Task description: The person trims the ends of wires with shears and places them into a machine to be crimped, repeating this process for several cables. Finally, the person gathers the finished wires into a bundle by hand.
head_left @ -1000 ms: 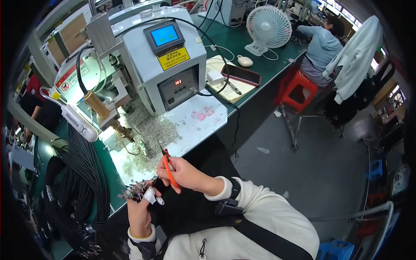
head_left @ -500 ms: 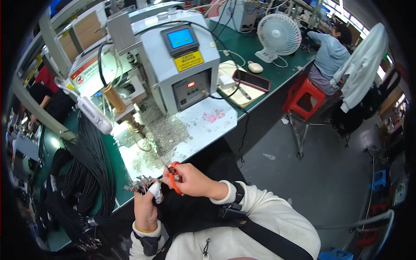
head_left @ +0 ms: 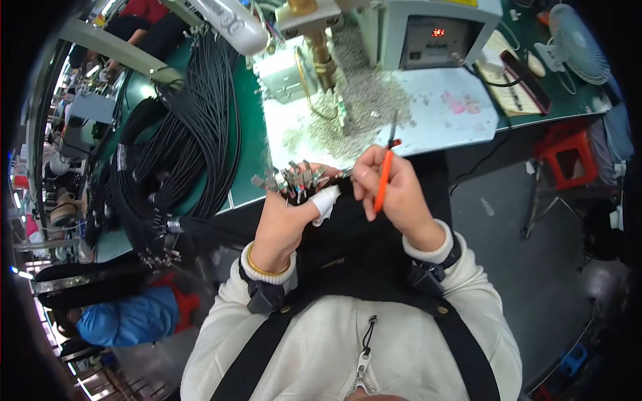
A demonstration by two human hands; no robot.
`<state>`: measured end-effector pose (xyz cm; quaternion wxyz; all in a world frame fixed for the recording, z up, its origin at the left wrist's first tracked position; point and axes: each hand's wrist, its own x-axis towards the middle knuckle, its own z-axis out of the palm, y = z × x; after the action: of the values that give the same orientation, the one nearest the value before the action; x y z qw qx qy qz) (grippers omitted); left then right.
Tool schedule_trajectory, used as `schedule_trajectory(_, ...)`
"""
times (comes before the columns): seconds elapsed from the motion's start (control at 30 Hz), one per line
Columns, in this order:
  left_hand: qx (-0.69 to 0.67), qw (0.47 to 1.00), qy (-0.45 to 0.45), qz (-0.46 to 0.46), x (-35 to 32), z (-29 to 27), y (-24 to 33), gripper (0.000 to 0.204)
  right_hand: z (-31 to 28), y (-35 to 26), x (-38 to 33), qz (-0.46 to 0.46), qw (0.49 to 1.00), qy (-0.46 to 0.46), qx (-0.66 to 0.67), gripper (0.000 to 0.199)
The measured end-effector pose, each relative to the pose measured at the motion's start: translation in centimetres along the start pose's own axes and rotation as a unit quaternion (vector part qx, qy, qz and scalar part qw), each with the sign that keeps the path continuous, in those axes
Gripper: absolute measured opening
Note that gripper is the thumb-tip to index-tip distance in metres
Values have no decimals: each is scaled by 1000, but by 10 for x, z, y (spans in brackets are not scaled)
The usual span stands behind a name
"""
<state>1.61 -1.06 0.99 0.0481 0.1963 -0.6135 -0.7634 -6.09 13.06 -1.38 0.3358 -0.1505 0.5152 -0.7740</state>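
My left hand point(head_left: 281, 224) is closed round a bundle of black cables whose ends carry small metal connectors point(head_left: 294, 178) and thin coloured wires. A white wrapping point(head_left: 326, 202) covers its thumb. To the right, my right hand point(head_left: 403, 200) keeps a pair of scissors with orange handles point(head_left: 383, 182) in its grip, the blades pointing away from me. Its thumb and fingertips pinch close together beside the bundle's right side, near one thin end. Whether they hold that end I cannot tell.
Ahead is a bench machine with a metal press head point(head_left: 324, 67) and a grey control box point(head_left: 435, 41). Small metal scraps point(head_left: 374, 100) litter its white plate point(head_left: 461, 127). Long black cables point(head_left: 200, 100) lie coiled at left. A phone point(head_left: 528, 83) and a fan point(head_left: 579, 43) stand right.
My view has tilted down and shifted left. The scissors, earlier angled at the connectors, now point away from me, and my right fingertips pinch beside the bundle. My left hand still grips the cables.
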Motion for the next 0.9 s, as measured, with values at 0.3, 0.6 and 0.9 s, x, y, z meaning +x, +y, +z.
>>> schedule_trajectory(0.3, -52, 998, -6, -35, 1, -7, -1, 19, 0, 4, 2, -8, 999, -27, 43, 17)
schedule_trajectory(0.6, -66, 997, -2, -46, 3, -5, -2, 17, -5, 2, 6, 84, 978, -70, 177, 18)
schedule_trajectory(0.9, -75, 995, 28, -63, 9, -3, -6, 16, -3, 8, 4, 21, 996, -24, 80, 16)
